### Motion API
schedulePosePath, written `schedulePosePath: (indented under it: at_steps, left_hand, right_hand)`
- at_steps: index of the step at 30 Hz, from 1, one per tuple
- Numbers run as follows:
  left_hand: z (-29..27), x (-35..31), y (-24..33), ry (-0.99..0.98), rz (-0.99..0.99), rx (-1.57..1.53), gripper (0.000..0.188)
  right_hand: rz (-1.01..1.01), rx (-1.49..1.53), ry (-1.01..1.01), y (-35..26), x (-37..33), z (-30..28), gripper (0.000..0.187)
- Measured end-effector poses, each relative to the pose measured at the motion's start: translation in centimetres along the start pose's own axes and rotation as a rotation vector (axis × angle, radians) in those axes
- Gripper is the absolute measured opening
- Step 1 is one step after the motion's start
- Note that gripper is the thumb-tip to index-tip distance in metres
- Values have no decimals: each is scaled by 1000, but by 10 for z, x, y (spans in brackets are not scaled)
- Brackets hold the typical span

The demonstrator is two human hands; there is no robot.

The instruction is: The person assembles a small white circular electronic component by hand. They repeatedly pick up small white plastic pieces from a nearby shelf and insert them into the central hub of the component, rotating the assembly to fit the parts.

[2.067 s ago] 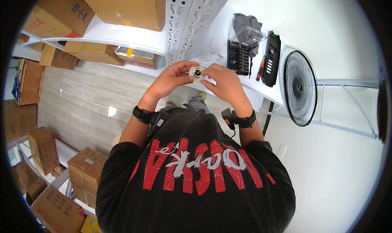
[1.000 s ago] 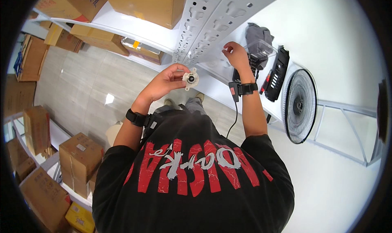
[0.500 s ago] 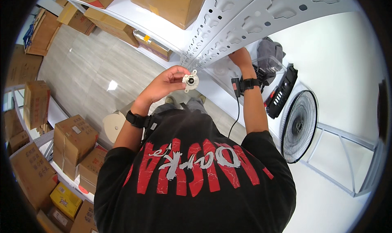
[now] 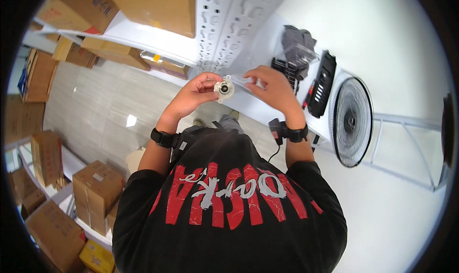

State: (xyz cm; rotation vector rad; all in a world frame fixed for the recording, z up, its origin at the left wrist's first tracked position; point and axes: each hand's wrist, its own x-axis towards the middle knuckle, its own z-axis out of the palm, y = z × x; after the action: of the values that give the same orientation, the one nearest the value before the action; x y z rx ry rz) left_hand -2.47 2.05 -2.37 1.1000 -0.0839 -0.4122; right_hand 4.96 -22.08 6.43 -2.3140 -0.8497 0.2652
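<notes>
My left hand (image 4: 193, 95) pinches a small off-white round plastic part (image 4: 224, 88) by its left edge. The part has two mounting ears and a dark hub in its middle. Just to its right hovers my right hand (image 4: 275, 90), apart from it, thumb and fingers curled into a pinch. Something small and whitish may be at those fingertips, too blurred to make out. Beyond the right hand, a grey cloth-like bundle (image 4: 299, 46) and a black slatted piece (image 4: 285, 72) lie on the white shelf.
A perforated metal upright (image 4: 217, 29) rises ahead of my hands. To the right stand a black panel with slots (image 4: 321, 84) and a round black fan grille (image 4: 351, 122). Cardboard boxes (image 4: 98, 189) fill shelves at left; a large carton (image 4: 153, 7) sits on the far shelf.
My right hand has come back from the shelf beside the upright to near the off-white part. My left hand keeps its hold. The whole view has shifted slightly.
</notes>
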Motion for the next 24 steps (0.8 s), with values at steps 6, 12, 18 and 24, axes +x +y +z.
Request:
schedulePosePath:
  at_steps: [6, 12, 18, 24]
  left_hand:
    - [13, 16, 6, -114, -72, 19, 38]
    - [20, 21, 5, -155, -91, 82, 36]
    - [23, 21, 6, -176, -65, 123, 39]
    - [23, 18, 4, -132, -30, 141, 36]
  right_hand:
    - [-32, -5, 107, -9, -27, 17, 18]
    - [21, -95, 172, -10, -40, 23, 18]
    - [23, -173, 154, -10, -41, 26, 18]
    - [37, -186, 180, -14, -36, 30, 14]
